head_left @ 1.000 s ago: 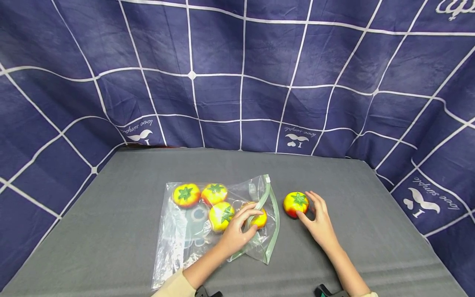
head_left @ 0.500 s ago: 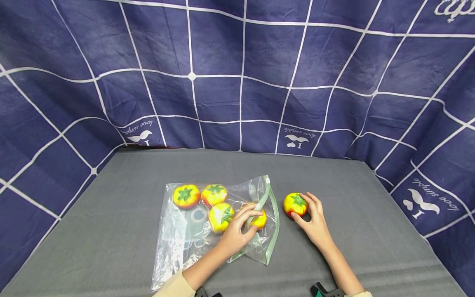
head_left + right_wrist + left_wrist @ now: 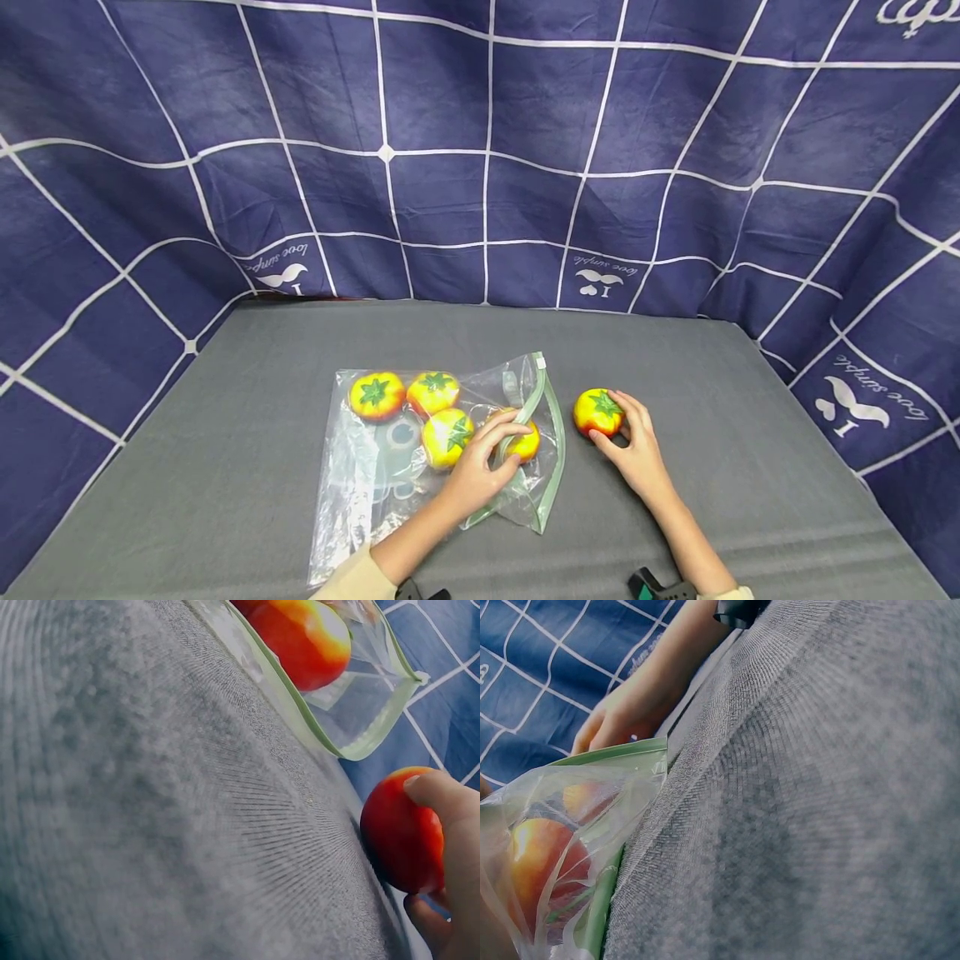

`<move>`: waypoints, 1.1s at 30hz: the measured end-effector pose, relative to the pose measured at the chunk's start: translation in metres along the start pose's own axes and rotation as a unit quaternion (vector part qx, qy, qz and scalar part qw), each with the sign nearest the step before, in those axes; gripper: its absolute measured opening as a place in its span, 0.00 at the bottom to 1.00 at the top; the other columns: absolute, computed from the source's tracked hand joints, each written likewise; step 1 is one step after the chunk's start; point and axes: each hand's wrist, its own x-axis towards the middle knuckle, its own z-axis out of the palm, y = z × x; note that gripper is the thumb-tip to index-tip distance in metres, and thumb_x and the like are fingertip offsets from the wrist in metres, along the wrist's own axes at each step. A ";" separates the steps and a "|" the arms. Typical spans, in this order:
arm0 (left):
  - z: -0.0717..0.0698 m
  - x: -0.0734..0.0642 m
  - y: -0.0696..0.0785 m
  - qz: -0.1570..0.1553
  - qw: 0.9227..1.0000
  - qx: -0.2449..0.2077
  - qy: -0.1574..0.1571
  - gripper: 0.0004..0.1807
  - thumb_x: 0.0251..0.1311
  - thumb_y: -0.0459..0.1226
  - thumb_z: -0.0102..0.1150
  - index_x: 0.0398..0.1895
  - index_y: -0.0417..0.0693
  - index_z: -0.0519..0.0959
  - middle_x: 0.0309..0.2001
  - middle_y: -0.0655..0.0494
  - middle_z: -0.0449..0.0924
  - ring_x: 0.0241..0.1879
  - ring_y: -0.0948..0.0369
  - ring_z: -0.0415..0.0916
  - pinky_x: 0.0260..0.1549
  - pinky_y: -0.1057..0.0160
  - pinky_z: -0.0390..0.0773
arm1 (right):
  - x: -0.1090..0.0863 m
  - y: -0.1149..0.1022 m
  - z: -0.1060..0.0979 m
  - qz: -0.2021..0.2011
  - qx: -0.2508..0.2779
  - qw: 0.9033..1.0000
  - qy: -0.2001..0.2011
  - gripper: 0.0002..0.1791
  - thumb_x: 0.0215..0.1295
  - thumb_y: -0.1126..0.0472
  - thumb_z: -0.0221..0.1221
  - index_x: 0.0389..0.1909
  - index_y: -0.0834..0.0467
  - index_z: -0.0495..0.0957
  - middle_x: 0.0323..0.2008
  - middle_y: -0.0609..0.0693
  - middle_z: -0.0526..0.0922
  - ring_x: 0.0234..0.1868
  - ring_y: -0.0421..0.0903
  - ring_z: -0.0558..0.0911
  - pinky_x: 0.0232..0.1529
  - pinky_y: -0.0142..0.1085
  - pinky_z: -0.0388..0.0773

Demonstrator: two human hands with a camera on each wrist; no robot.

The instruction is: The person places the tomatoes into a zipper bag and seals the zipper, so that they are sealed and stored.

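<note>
A clear zip bag (image 3: 348, 492) with a pale green closure lies flat, its mouth facing right. Three yellow-red tomatoes with green leafy tops, one of them a tomato (image 3: 377, 396) in the far left corner, lie deeper inside. Another tomato (image 3: 527, 443) sits just within the mouth, partly behind the fingers of my left hand (image 3: 480, 471), which holds the bag there with thumb and fingers curved. Right of the bag, my right hand (image 3: 641, 458) grips a loose tomato (image 3: 592, 414) between thumb and fingers; the right wrist view shows this tomato (image 3: 401, 832) low at the grey surface.
The grey tabletop (image 3: 247, 417) extends around the bag and both hands. A blue curtain (image 3: 442, 200) with white grid lines hangs behind it and along both sides. Black wrist straps (image 3: 660, 587) show at the bottom edge.
My right hand has shifted slightly left and brought its thumb and fingers in around the loose tomato. The left hand and the bag have stayed in place.
</note>
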 end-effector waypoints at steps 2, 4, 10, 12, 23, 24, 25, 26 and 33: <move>0.001 0.000 0.000 0.004 1.000 0.000 0.002 0.17 0.48 0.23 0.55 0.44 0.38 0.77 0.58 0.41 0.70 0.63 0.47 0.62 0.63 0.52 0.61 | 0.000 -0.001 -0.003 0.012 -0.015 1.000 -0.005 0.36 0.48 0.68 0.65 0.61 0.61 0.64 0.61 0.62 0.61 0.57 0.51 0.65 0.45 0.07 0.59; 0.002 0.000 0.000 0.004 1.000 0.000 0.003 0.17 0.48 0.23 0.55 0.44 0.38 0.77 0.58 0.41 0.69 0.63 0.47 0.61 0.63 0.51 0.61 | 0.000 -0.002 -0.005 0.020 -0.030 0.999 -0.010 0.35 0.49 0.66 0.65 0.61 0.59 0.65 0.60 0.61 0.61 0.57 0.49 0.66 0.45 0.07 0.60; -0.001 0.002 0.002 -0.015 1.000 -0.009 -0.014 0.17 0.49 0.24 0.54 0.46 0.38 0.76 0.60 0.43 0.68 0.65 0.49 0.60 0.63 0.50 0.60 | 0.001 -0.013 -0.008 0.015 -0.049 0.999 -0.006 0.33 0.51 0.64 0.64 0.60 0.56 0.66 0.59 0.57 0.65 0.55 0.39 0.67 0.44 0.07 0.61; -0.002 0.002 0.003 -0.014 1.000 -0.008 -0.014 0.17 0.49 0.24 0.54 0.46 0.38 0.76 0.60 0.43 0.68 0.64 0.49 0.60 0.63 0.50 0.60 | 0.001 -0.017 -0.008 0.013 -0.059 0.998 -0.005 0.33 0.51 0.64 0.64 0.61 0.55 0.66 0.59 0.56 0.65 0.56 0.44 0.68 0.44 0.08 0.60; -0.001 0.001 0.002 -0.026 0.999 -0.013 -0.020 0.17 0.50 0.24 0.53 0.46 0.38 0.76 0.60 0.43 0.67 0.65 0.49 0.59 0.64 0.49 0.58 | -0.005 -0.043 0.000 -0.036 -0.071 0.997 0.004 0.34 0.47 0.65 0.65 0.59 0.53 0.67 0.59 0.55 0.65 0.54 0.49 0.70 0.46 0.10 0.60; -0.001 0.001 0.002 -0.025 0.999 -0.012 -0.018 0.17 0.50 0.24 0.54 0.46 0.38 0.76 0.60 0.43 0.68 0.65 0.49 0.59 0.64 0.50 0.58 | -0.006 -0.045 0.002 -0.036 -0.070 0.997 0.004 0.34 0.47 0.65 0.65 0.59 0.53 0.67 0.59 0.55 0.65 0.54 0.49 0.70 0.47 0.10 0.60; -0.001 0.001 0.002 -0.022 1.000 -0.012 -0.017 0.17 0.50 0.23 0.54 0.46 0.38 0.76 0.60 0.42 0.68 0.65 0.49 0.59 0.64 0.51 0.58 | -0.007 -0.047 0.004 -0.037 -0.071 0.997 0.003 0.34 0.47 0.64 0.65 0.59 0.53 0.67 0.59 0.55 0.65 0.54 0.49 0.70 0.47 0.10 0.60; 0.000 0.001 0.002 -0.020 1.000 -0.012 -0.015 0.17 0.49 0.23 0.54 0.45 0.38 0.76 0.60 0.42 0.68 0.65 0.49 0.60 0.64 0.52 0.58 | -0.008 -0.049 0.005 -0.037 -0.070 0.997 0.003 0.34 0.47 0.64 0.65 0.59 0.52 0.67 0.59 0.54 0.65 0.54 0.48 0.70 0.47 0.10 0.60; 0.001 0.001 0.000 -0.006 1.000 -0.015 -0.005 0.17 0.49 0.23 0.55 0.45 0.37 0.77 0.58 0.41 0.69 0.63 0.48 0.62 0.64 0.62 0.59 | -0.016 -0.059 0.018 -0.049 -0.045 0.998 -0.009 0.36 0.44 0.66 0.68 0.59 0.54 0.68 0.60 0.55 0.65 0.54 0.45 0.70 0.48 0.11 0.62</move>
